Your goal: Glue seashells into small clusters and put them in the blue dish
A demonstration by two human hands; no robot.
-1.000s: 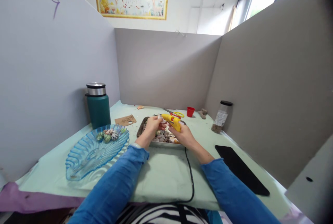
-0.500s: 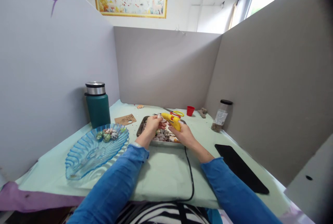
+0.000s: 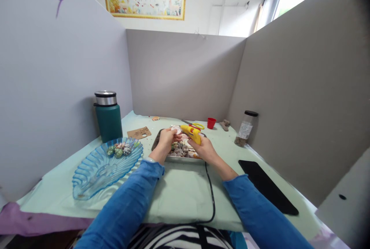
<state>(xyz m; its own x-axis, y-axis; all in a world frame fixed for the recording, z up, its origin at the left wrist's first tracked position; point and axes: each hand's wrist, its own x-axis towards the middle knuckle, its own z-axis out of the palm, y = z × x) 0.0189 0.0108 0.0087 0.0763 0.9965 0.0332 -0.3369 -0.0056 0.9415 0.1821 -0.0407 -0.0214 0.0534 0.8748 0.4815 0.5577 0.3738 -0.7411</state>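
My right hand (image 3: 204, 149) is closed around a yellow glue gun (image 3: 191, 132), whose nozzle points left toward my other hand. A black cord (image 3: 212, 191) runs from below my right hand down to the table's front edge. My left hand (image 3: 167, 141) pinches a pale seashell (image 3: 176, 129) close to the nozzle; whether the two touch I cannot tell. Both hands are above a metal tray (image 3: 185, 160) that holds shells and small stones (image 3: 180, 150). My forearms and hands hide part of the tray.
To the left are a blue glass dish (image 3: 98, 172) with small shells, a green bottle (image 3: 109, 121) and a brown card (image 3: 138, 132). Scissors (image 3: 199, 126), a red cup (image 3: 211, 123) and a jar (image 3: 245, 129) stand behind. A black pad (image 3: 268, 187) lies right.
My left hand has shifted slightly left, and the seashell in it shows more fully. The glue gun has moved slightly right and down in my right hand.
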